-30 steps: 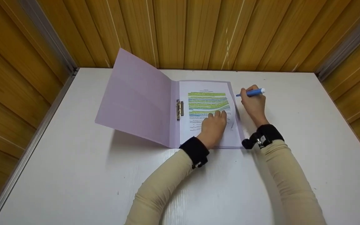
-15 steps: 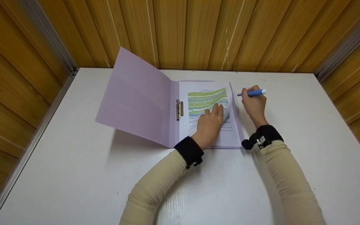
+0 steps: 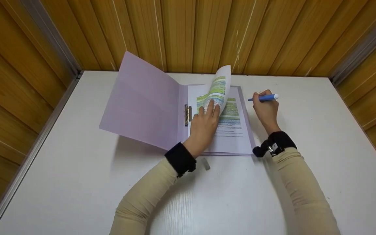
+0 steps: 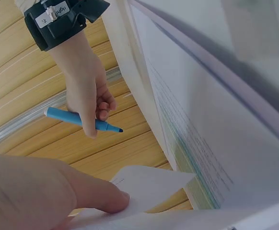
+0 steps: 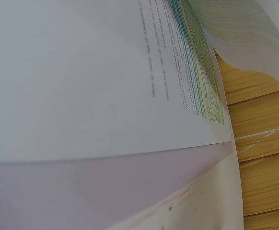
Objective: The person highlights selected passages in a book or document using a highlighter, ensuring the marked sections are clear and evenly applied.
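Highlighted page (image 3: 219, 88) under left fingers (image 3: 211, 109), curling up

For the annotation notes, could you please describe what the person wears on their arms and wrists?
Both arms are covered by long, close-fitting beige sleeves. Each wrist carries a black band: the left wrist band is plain, the right wrist band bears a small black and silver device. In the left wrist view its white label shows.

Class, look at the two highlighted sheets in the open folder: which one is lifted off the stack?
The top sheet, curled upward under the left hand. The sheet beneath lies flat in the folder.
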